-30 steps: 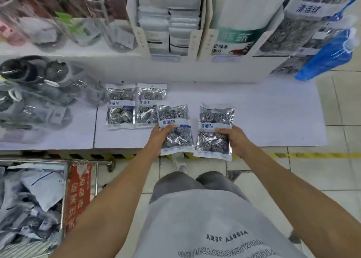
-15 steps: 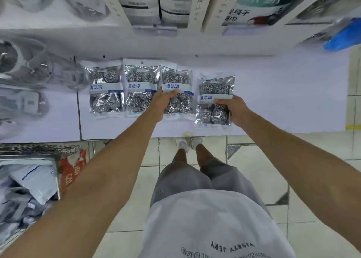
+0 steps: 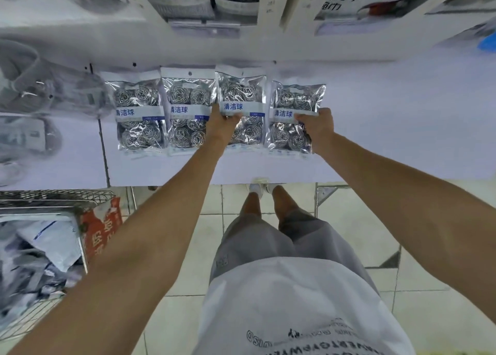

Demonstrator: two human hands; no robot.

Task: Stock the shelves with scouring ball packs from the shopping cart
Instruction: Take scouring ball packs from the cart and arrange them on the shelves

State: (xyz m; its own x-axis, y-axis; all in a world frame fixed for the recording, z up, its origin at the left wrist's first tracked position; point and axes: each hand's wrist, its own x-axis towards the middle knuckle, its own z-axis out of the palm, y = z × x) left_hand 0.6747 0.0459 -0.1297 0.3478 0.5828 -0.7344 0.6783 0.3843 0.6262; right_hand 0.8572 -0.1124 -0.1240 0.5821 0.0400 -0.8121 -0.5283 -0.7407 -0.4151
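Since half a second ago, pushed farther back on the white shelf board (image 3: 389,129): the two clear plastic packs of silver steel scouring balls in hand, now level with the two already lying to their left. Left hand (image 3: 224,125) gripping the third pack (image 3: 241,97), thumb over its white-and-blue label band reading 清洁球. Right hand (image 3: 316,126) gripping the fourth pack (image 3: 296,105), just beside the third, thumb on the same 清洁球 band. First pack (image 3: 137,113) and second pack (image 3: 188,110) flat, side by side, edges touching. Near left, wire shopping cart (image 3: 53,201) holding more packs, with a red printed panel (image 3: 100,231). Above, partly legible green-and-white packaging (image 3: 346,0).
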